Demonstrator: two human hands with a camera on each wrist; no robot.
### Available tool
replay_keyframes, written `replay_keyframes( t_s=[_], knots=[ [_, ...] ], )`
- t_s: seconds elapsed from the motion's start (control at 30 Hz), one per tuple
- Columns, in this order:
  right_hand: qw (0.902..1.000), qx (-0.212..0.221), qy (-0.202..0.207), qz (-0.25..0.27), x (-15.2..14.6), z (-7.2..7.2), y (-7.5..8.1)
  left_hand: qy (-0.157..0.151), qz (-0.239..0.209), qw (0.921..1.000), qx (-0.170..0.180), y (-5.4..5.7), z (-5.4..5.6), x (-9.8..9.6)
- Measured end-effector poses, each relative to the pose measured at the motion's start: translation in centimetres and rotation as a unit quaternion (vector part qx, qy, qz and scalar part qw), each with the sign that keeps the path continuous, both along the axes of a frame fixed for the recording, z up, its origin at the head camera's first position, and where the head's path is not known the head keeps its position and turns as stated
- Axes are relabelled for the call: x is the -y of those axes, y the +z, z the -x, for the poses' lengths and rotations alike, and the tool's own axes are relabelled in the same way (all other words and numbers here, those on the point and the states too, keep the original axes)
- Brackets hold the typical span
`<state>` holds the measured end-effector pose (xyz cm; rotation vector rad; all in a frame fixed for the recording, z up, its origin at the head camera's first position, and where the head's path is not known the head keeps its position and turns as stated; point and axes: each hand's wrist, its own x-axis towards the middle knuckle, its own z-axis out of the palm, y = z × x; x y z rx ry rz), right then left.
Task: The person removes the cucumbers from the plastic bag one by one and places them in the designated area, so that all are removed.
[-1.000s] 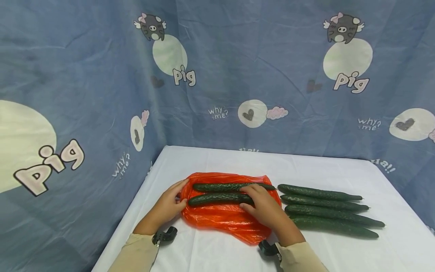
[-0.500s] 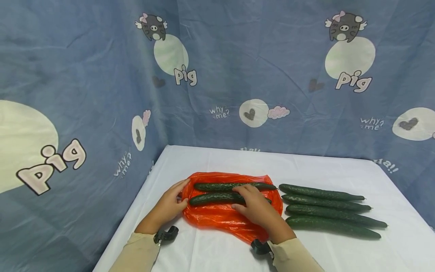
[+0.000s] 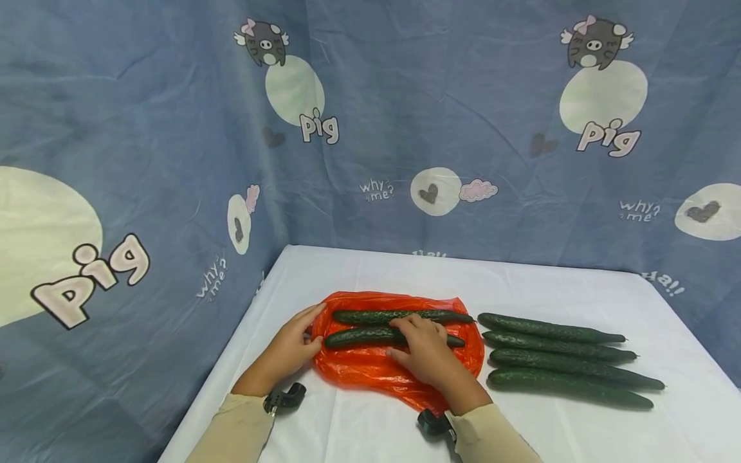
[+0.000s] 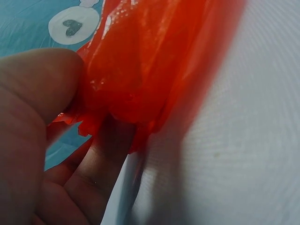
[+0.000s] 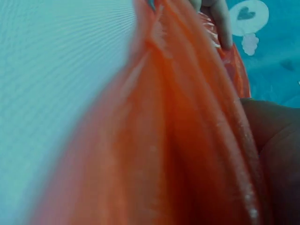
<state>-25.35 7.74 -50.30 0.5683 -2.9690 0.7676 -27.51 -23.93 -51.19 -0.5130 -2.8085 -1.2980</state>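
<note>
A red plastic bag (image 3: pixel 359 373) lies on the table, with two green cucumbers side by side on it, a far cucumber (image 3: pixel 365 317) and a near cucumber (image 3: pixel 359 337). My left hand (image 3: pixel 285 354) pinches the bag's left edge; in the left wrist view its thumb (image 4: pixel 42 84) is on one side of the red plastic (image 4: pixel 136 70) and a finger on the other. Over the middle of the near cucumber rests my right hand (image 3: pixel 428 354), fingers loosely bent across it and thumb apart on the near side. In the right wrist view, folds of the bag (image 5: pixel 154 140) fill the middle.
Several more cucumbers (image 3: pixel 561 362) lie in a row on the white tablecloth (image 3: pixel 370 431), right of the bag. Blue printed curtains (image 3: pixel 486 116) stand behind and to the left of the table.
My right hand has slid left along the near cucumber, uncovering its right end. The cucumbers and bag stay where they were, and my left hand keeps its place at the bag's edge.
</note>
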Motion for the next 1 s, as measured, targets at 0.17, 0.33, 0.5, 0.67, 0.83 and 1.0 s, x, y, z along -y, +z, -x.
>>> replay_keyframes(
  t_s=[0.17,0.33,0.5,0.67,0.83,1.0],
  knots=[
    [0.9998,0.002,0.001,-0.022,0.1,0.0,-0.4,-0.003,-0.002,1.0,0.003,0.2,-0.1,0.0],
    [0.999,0.0,-0.001,-0.044,0.1,-0.1,-0.6,-0.002,-0.005,1.0,0.006,0.4,-0.2,-0.1],
    [0.9983,-0.011,-0.014,-0.056,0.1,-0.1,-0.9,-0.002,0.003,1.0,-0.001,0.4,-0.2,0.0],
    [0.9974,-0.028,-0.033,-0.058,0.1,-0.1,-1.1,-0.007,0.004,0.9999,-0.008,0.2,0.0,-0.1],
    [0.9971,-0.044,-0.04,-0.048,0.2,-0.1,-1.2,-0.01,0.004,0.9999,-0.01,0.2,0.0,-0.1],
    [0.9968,-0.052,-0.042,-0.043,0.2,-0.1,-1.2,-0.009,0.008,0.9999,-0.011,0.3,0.0,-0.1]
  ],
)
